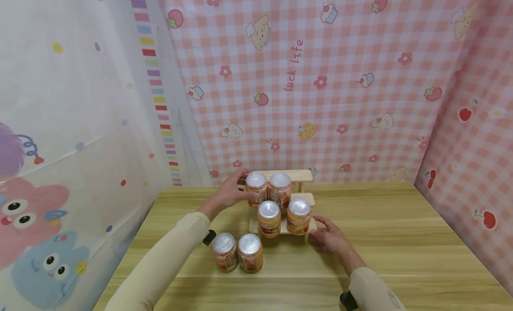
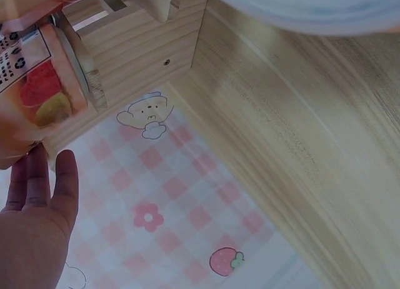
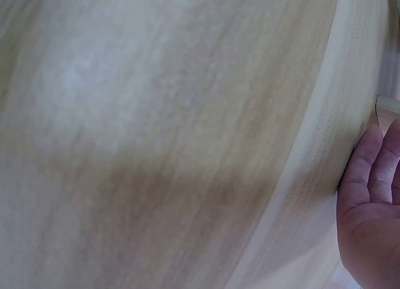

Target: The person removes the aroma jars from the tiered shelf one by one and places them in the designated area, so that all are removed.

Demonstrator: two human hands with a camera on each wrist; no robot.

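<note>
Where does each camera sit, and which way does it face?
Head: on the head, facing forward and down at cylindrical orange cans and a pale wooden rack; left hand, right hand and cream sleeves show.
Left wrist: worn there, looking past cans toward pink checked cloth; fingers show.
Right wrist: worn there, looking across wood-grain tabletop; partial right hand shows.
Shared: head and left wrist show cans, cloth, left hand.

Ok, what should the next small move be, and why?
I'd probably have the left hand loosen its grip on the upper left jar: it seems to sit on the wooden rack beside another jar, and releasing would free that hand for the two jars on the table.
</note>
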